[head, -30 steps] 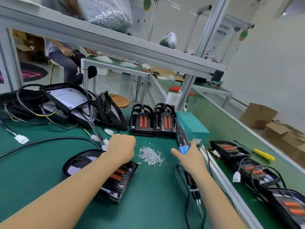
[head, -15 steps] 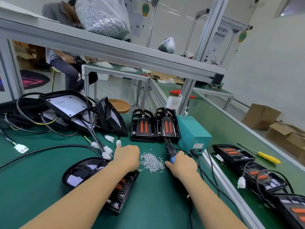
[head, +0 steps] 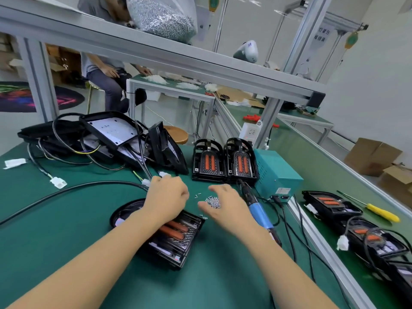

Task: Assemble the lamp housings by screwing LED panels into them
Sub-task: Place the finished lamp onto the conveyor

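A black lamp housing (head: 176, 244) with an LED panel and orange strips lies on the green mat in front of me. My left hand (head: 166, 197) rests on its far end with fingers curled; what they hold is hidden. A small pile of silver screws (head: 213, 202) lies just right of the housing. Above the pile hovers my right hand (head: 227, 207), fingers spread and holding nothing. The blue electric screwdriver (head: 256, 208) lies on the mat beside my right wrist.
A teal power box (head: 277, 172) stands behind the screwdriver, beside two upright housings (head: 225, 163). Housings and cables (head: 107, 139) are heaped at the back left. More housings (head: 330, 204) and a yellow screwdriver (head: 382, 212) lie on the right. An aluminium shelf rail (head: 156, 54) runs overhead.
My right hand has let go of the electric screwdriver, which now lies on the mat, and has moved left over the screws. My left hand stays on the housing.
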`<act>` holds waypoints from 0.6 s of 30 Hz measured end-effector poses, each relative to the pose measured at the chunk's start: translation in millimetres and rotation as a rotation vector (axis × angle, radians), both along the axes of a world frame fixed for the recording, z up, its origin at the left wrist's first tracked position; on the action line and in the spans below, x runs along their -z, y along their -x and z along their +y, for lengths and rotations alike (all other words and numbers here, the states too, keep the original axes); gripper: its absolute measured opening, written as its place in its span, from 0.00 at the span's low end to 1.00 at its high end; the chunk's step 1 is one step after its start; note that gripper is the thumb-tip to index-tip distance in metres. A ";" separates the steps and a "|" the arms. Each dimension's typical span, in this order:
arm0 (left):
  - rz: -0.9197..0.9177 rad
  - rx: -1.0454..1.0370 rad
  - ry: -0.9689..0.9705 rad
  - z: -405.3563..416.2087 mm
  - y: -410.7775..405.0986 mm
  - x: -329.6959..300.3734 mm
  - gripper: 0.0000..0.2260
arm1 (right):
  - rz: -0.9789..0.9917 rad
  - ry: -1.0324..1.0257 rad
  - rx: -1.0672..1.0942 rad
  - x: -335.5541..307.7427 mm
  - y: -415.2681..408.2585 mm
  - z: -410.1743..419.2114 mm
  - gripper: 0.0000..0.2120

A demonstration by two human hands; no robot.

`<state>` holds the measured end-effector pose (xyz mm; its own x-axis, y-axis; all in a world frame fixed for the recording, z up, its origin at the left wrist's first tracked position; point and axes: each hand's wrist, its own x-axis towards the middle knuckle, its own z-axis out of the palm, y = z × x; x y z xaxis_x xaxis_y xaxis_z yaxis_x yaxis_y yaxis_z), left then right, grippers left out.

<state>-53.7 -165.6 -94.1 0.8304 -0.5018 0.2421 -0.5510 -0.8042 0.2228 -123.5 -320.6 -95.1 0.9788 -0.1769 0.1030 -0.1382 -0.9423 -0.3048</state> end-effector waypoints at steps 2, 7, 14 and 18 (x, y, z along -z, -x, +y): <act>-0.013 -0.036 0.050 15.9 0.9 0.2 0.11 | 0.097 -0.187 -0.126 2.1 4.5 24.7 0.33; -0.018 -0.179 0.305 65.5 13.8 11.6 0.10 | 0.229 -0.334 -0.180 10.7 12.5 54.2 0.33; 0.348 -0.427 0.687 109.6 42.5 46.2 0.25 | 0.188 -0.259 -0.123 14.5 17.5 63.2 0.48; 0.403 -0.395 0.797 113.1 51.3 59.1 0.27 | 0.108 -0.164 -0.099 19.1 25.9 70.8 0.51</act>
